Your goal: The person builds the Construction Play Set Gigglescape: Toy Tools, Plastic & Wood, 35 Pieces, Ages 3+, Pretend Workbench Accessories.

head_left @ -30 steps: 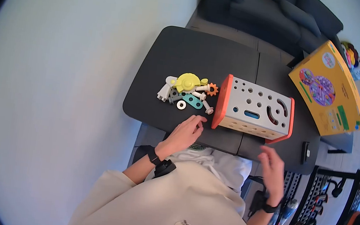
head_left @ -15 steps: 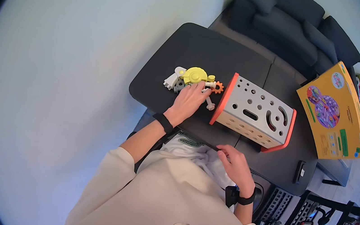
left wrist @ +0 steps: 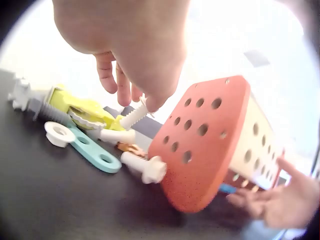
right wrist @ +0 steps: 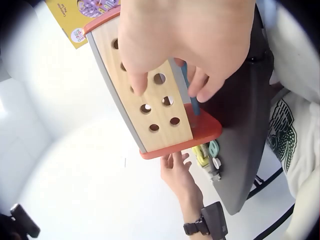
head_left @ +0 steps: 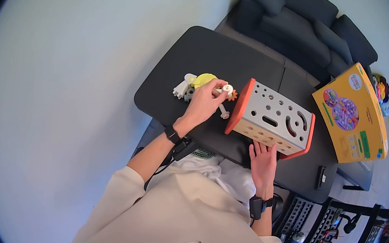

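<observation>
My left hand (head_left: 202, 104) pinches a white screw (head_left: 227, 90) above the pile of toy parts; its threaded shaft (left wrist: 134, 117) shows in the left wrist view. Below it lie a yellow piece (left wrist: 82, 107), a teal strip (left wrist: 95, 152), a white nut (left wrist: 59, 134) and another white bolt (left wrist: 152, 169). Right of the pile stands a grey-topped toy box (head_left: 274, 115) with red ends (left wrist: 202, 142). My right hand (head_left: 263, 165) is at its near wooden side (right wrist: 157, 110), fingers extended around the lower edge beside a blue rod (right wrist: 192, 92); exact contact is unclear.
A large yellow carton (head_left: 353, 113) stands behind the toy box at the right. A small black object (head_left: 320, 177) lies near the right end of the black table (head_left: 160, 85). A dark sofa (head_left: 305, 28) is beyond the table.
My left hand has come to the pile and lifted a white screw from it. The right hand has moved from the table's front edge up to the toy box.
</observation>
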